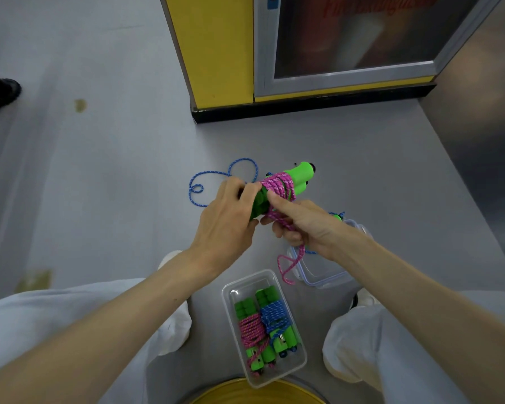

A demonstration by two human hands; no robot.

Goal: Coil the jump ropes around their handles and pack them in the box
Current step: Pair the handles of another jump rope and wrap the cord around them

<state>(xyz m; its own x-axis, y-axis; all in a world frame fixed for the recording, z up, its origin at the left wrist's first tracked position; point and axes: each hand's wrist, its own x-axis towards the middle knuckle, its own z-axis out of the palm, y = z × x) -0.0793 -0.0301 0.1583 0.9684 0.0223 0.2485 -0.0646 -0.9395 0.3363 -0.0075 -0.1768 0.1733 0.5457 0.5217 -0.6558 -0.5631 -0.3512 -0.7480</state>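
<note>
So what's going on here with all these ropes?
A person is winding a pink rope around a pair of green handles. The left hand grips the handles while the right hand pinches the rope, whose loose tail hangs down. A pink bundle and a blue bundle already lie in the clear box on the floor between the knees. Its lid sits to the right, and a loose blue rope lies beyond the hands, not yet coiled.

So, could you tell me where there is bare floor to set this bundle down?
The wide grey floor left of the loose blue rope is bare, so is the strip before the yellow cabinet. Nearer you it is crowded: the box holds two coiled ropes, its lid lies beside it.
</note>
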